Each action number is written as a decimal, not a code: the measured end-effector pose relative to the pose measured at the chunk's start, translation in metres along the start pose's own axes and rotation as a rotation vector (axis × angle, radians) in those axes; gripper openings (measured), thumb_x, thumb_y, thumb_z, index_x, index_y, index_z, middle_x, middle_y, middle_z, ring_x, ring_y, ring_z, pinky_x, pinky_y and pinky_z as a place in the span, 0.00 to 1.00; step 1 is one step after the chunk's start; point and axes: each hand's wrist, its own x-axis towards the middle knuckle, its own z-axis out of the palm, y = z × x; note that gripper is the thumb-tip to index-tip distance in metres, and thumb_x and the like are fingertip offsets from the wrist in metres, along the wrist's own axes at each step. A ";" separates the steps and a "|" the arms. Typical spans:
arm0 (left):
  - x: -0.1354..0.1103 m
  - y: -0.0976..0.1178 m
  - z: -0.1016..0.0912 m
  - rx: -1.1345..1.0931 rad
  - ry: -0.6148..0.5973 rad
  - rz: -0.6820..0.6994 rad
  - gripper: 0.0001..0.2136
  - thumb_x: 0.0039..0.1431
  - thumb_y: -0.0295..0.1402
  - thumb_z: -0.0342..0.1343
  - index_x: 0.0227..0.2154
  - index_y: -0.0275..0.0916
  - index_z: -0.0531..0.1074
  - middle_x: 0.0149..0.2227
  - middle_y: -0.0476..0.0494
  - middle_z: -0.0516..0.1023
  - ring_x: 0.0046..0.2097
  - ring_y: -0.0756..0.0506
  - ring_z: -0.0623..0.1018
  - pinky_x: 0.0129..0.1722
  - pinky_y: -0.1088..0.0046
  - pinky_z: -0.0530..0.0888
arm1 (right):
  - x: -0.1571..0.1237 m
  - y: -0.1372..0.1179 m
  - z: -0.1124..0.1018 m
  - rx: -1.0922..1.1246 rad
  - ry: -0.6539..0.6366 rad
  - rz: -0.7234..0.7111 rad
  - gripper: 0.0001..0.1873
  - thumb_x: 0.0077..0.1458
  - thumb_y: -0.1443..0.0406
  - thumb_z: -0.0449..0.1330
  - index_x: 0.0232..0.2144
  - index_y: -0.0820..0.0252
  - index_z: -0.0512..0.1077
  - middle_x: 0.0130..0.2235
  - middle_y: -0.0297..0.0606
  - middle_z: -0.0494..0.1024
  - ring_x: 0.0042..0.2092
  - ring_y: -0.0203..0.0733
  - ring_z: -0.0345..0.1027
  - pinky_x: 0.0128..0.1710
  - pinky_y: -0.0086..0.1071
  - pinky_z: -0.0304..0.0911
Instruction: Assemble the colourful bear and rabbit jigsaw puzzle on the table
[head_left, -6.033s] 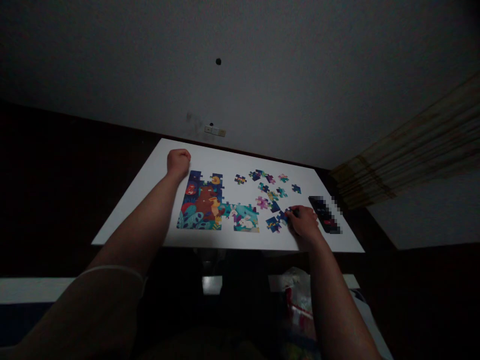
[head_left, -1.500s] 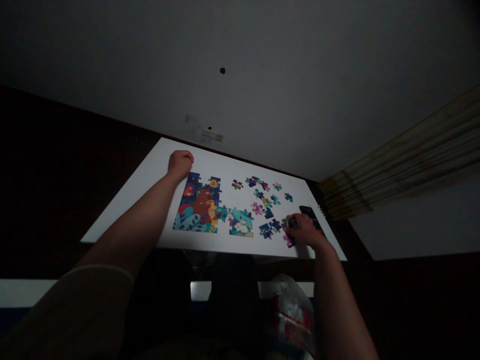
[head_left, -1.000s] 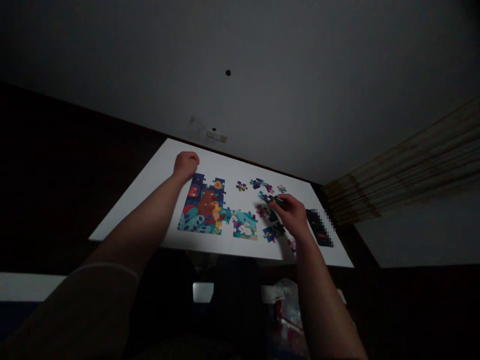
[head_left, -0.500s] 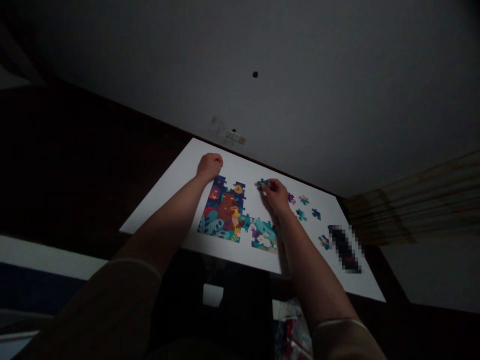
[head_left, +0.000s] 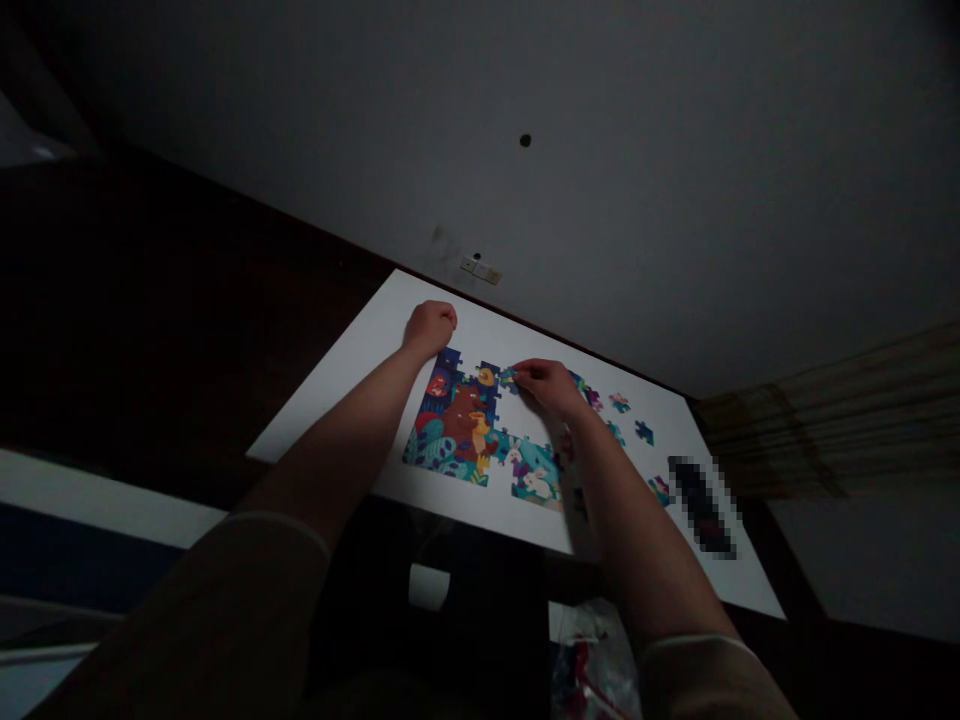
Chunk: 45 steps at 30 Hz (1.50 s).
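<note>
On the white table lies a partly joined jigsaw puzzle (head_left: 459,420) with a brown bear, a lion and white rabbits on it. My right hand (head_left: 551,386) pinches a dark blue-green puzzle piece (head_left: 508,378) between thumb and fingers. That piece is at the right edge of the lion part, in the top row; whether it interlocks is too small to tell. My left hand (head_left: 432,328) rests on the table by the puzzle's top left corner, its fingers curled into a loose fist with nothing visible in them.
Several loose pieces, among them a blue piece (head_left: 644,432) and a multicoloured piece (head_left: 619,402), lie right of my right hand. A blurred dark object (head_left: 701,505) sits near the right end of the white table (head_left: 352,345). Behind the table rises a wall with sockets (head_left: 481,270).
My right hand has carried the puzzle piece leftward, from above the bare table to the lion part's edge. My left hand stays by the puzzle's corner. The whole view has shifted slightly.
</note>
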 end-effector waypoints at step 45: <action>0.001 -0.002 0.002 -0.010 -0.009 0.005 0.09 0.55 0.25 0.61 0.25 0.42 0.84 0.33 0.42 0.87 0.41 0.40 0.83 0.50 0.60 0.77 | 0.000 -0.010 0.016 -0.288 0.002 -0.146 0.13 0.67 0.59 0.78 0.51 0.54 0.94 0.48 0.44 0.92 0.45 0.51 0.83 0.52 0.42 0.77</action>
